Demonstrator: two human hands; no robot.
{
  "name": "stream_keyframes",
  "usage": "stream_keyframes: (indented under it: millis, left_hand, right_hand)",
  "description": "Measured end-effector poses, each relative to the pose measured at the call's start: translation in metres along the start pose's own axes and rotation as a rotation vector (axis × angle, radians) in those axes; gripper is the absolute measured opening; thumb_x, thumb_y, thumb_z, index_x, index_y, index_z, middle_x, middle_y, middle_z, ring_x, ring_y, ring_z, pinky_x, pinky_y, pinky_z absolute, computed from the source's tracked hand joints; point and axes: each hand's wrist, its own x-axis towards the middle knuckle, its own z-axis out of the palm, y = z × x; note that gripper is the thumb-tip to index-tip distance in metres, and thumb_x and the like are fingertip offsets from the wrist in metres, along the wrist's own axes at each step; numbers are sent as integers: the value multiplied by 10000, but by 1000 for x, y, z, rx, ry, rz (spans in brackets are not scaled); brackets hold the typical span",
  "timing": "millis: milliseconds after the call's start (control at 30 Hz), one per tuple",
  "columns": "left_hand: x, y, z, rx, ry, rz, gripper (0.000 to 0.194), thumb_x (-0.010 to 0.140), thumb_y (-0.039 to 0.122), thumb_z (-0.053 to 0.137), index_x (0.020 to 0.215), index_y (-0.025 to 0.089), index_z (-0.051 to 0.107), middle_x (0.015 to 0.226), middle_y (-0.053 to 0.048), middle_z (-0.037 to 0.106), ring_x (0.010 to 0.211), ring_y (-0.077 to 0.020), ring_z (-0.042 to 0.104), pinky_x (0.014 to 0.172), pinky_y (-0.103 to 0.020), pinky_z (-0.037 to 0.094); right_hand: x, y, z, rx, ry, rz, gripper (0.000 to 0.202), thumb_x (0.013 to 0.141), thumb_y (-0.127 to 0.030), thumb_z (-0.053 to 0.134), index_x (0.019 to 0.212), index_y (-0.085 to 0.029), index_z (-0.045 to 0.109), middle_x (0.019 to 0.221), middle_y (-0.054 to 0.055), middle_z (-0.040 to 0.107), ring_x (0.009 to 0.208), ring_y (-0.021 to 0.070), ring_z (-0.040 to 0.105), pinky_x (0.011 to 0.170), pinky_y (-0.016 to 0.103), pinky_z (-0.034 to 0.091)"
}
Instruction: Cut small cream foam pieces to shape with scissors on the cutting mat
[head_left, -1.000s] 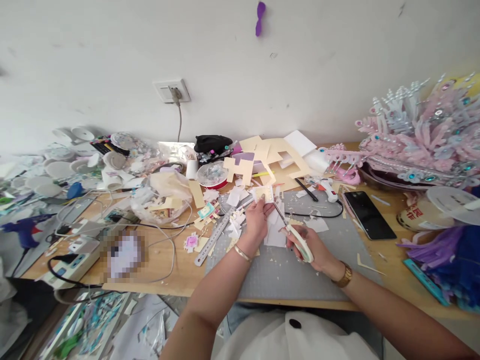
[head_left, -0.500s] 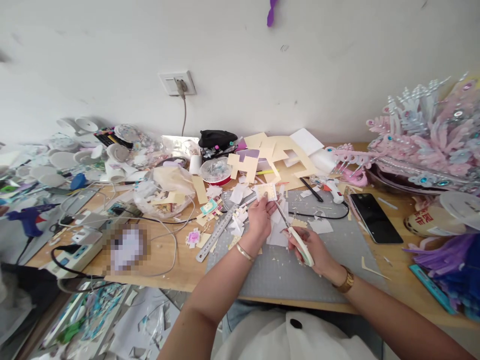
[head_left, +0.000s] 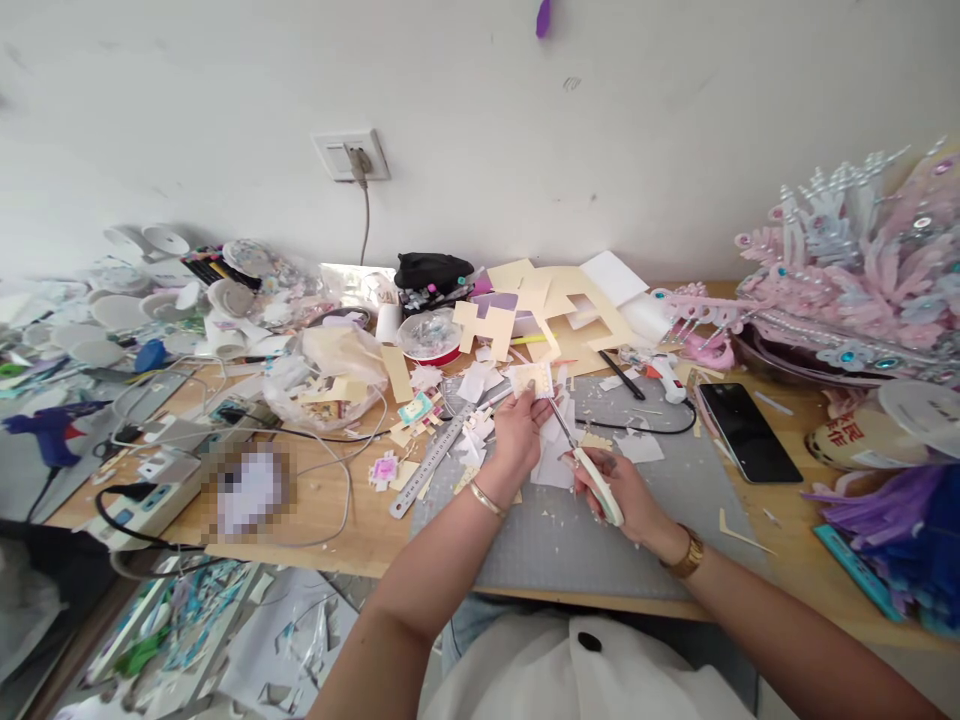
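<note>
your two bare hands meet above a grey mat (head_left: 540, 565) on a wooden table (head_left: 360, 548), seen from your head, looking down. your left hand (head_left: 519, 432), with a bangle (head_left: 486, 498) at the wrist, pinches a small cream card (head_left: 532, 378) with a white edge, held up at the far side of the mat. your right hand (head_left: 613, 492), with a gold watch (head_left: 684, 553) at the wrist, is wrapped around the pale handles of scissors (head_left: 598, 487); their blades point away from you, tips at the card's lower right corner, close to your left fingers (whether the blades are parted is too small to tell). white paper (head_left: 553, 462) lies on the mat beneath the blades, with small scraps about it. left of your left hand, a steel ruler (head_left: 426, 472) lies slantwise among cuttings. beyond the card, cut cream sheets (head_left: 577, 310) overlap in front of the wall. right of them lie a black pen (head_left: 621, 375) and a white glue gun (head_left: 664, 378); farther right, a dark phone (head_left: 750, 432) lies flat, near a lidded cup (head_left: 844, 440) and a jewelled pink headdress (head_left: 840, 270).
</note>
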Motion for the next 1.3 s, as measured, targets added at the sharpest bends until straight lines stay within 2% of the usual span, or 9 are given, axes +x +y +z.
stream_keyframes:
  millis: [300,433,633,800,1133,1300]
  left_hand:
    - [-2,0,2,-11,3,-13,191,762,159,719,713,168,535,625,25,596,608,-116,632,824,-322,542]
    - [-4,0,3,10,-17,-21,190,737,192,748,733,165,560,653,8,622,655,-142,662,816,-327,536]
    - [-4,-1,2,22,-4,-21,207,718,183,747,695,166,542,585,43,586,551,-91,590,787,-294,527]
    - [-5,-2,2,5,-33,-2,189,725,200,749,708,155,566,635,18,625,582,-101,613,813,-311,520]
    - [-5,-5,1,-9,-41,1,171,742,223,750,729,151,595,691,-7,662,629,-113,641,842,-312,513]
    - [-5,-4,1,-15,-38,4,189,738,218,749,705,154,575,652,11,634,590,-97,611,827,-302,512]
  right_hand:
    - [-2,-3,2,6,14,2,481,558,-547,810,791,-174,616,518,-53,567,313,54,396,285,183,293]
    - [-2,-4,3,16,32,4,499,541,-539,819,817,-171,625,509,-60,568,306,50,391,285,183,307]
    - [-1,-2,2,13,28,2,505,540,-539,813,836,-168,639,506,-66,562,304,53,401,283,188,320]
    - [-1,-2,2,-6,27,-6,495,568,-533,797,866,-162,661,515,-68,551,309,55,401,285,193,334]
    - [-3,-4,6,-4,56,6,516,537,-549,813,856,-171,667,507,-69,532,318,56,386,289,196,324]
    - [-2,-3,5,-26,55,3,495,553,-570,802,813,-182,638,499,-71,519,319,57,383,292,201,321]
